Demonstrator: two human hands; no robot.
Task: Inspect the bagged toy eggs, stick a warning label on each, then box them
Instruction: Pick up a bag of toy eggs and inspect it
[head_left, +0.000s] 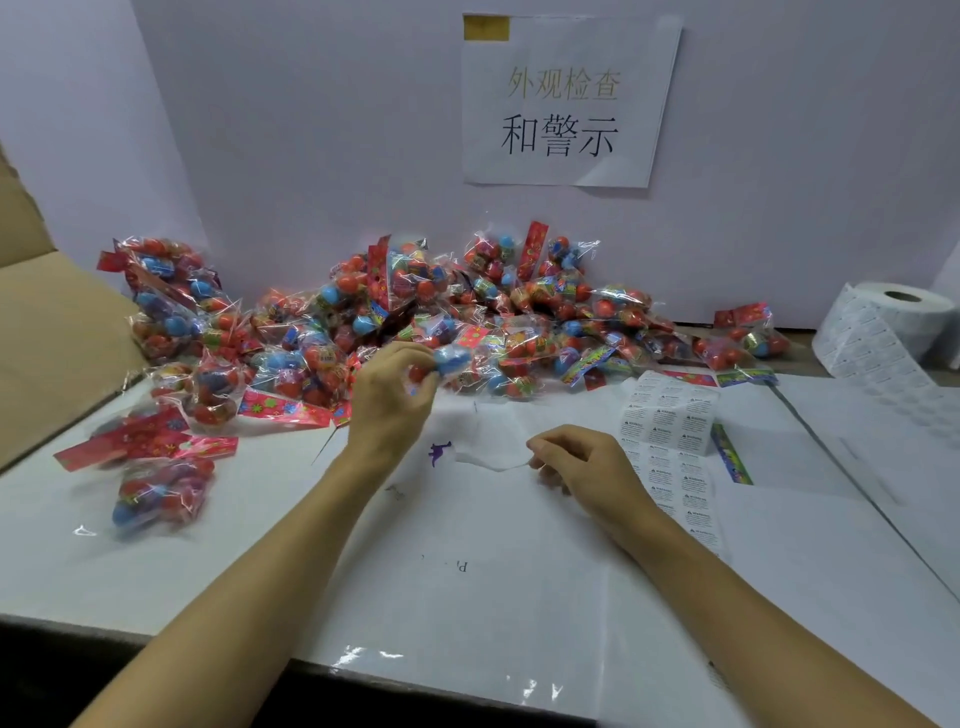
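Note:
A large heap of clear bags of red and blue toy eggs (519, 306) lies along the back of the white table. My left hand (395, 389) reaches to the front of the heap and grips one bag with a blue egg (452, 361) in it. My right hand (582, 462) hovers low over the table, fingers curled, pinching a small white label (493, 460). A strip of warning labels (667, 431) lies just right of that hand. One bag of eggs (161, 493) sits apart at the left.
A cardboard box (47, 332) stands open at the left edge. A big roll of labels (888, 322) sits at the back right. A paper sign (566, 98) hangs on the wall. A small purple toy figure (439, 452) lies between my hands.

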